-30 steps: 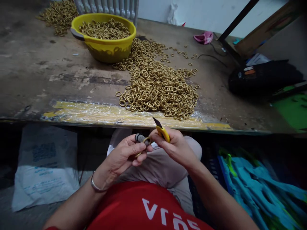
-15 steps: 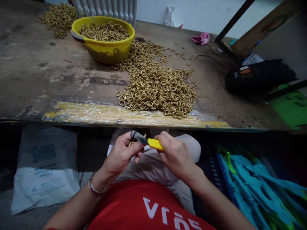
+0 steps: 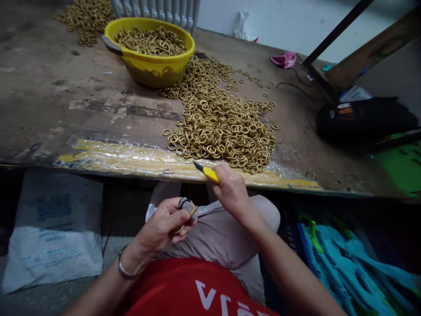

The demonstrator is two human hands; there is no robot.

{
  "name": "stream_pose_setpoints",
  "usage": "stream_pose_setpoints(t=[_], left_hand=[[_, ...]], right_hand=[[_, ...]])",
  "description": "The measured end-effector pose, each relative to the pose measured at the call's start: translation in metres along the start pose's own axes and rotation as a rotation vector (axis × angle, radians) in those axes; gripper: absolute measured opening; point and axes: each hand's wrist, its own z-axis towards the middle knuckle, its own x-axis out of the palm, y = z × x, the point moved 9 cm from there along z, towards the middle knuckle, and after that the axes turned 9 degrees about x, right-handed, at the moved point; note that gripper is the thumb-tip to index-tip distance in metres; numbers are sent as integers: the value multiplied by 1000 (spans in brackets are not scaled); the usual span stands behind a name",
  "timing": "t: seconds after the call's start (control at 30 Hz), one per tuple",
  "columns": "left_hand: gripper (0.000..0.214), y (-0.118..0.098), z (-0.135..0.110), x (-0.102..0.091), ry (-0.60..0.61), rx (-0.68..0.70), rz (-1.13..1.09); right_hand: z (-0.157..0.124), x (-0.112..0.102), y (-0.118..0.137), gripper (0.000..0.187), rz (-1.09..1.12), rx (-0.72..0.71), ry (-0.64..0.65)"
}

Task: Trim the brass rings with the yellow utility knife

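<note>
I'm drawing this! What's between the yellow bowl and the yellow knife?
From bowl to knife, the head view shows a heap of gold rings, then a shiny yellow strip on the table.

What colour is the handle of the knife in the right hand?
The knife handle is yellow, seen best in the head view.

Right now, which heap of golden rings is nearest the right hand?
The large heap, spread onto the yellow taped table edge; another sits in the round yellow bowl; the third lies farther left.
</note>
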Motion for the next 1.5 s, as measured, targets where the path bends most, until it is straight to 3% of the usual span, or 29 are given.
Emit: stream_pose_setpoints(t=[0.13,0.27,0.57,0.7,0.8,0.93,1.07,1.23,1.33,1.5], left_hand=[[39,15,13,-18,-98,-18,11],[33,15,18,-29,-164,5,-56],[34,17,28,-37,-214,-61,-167],[33,20,30,-38,-194,-83,-150],[34,25,27,-40,-189,-95,-159],[34,30,19,-48,-233,-98,-138],[29,25,13,-59,-309,-77,-93],[30,7,16,-62,-333,17,-8],[31,-14,19,-68,-435,158,76],[39,-46,24,-70,-545,369,153]], right_hand=[[26,5,18,29,-83,-27,-24],[47,12,25,22,-216,-22,-11],[53,10,28,11,-234,-58,-18],[56,4,61,18,-162,-136,4],[66,12,97,21,-136,-223,66],[87,26,125,27,-147,-207,90],[102,32,130,31,-126,-176,118],[108,23,118,21,-105,-155,115],[100,18,105,15,198,-85,190],[63,36,87,30,1300,278,644]])
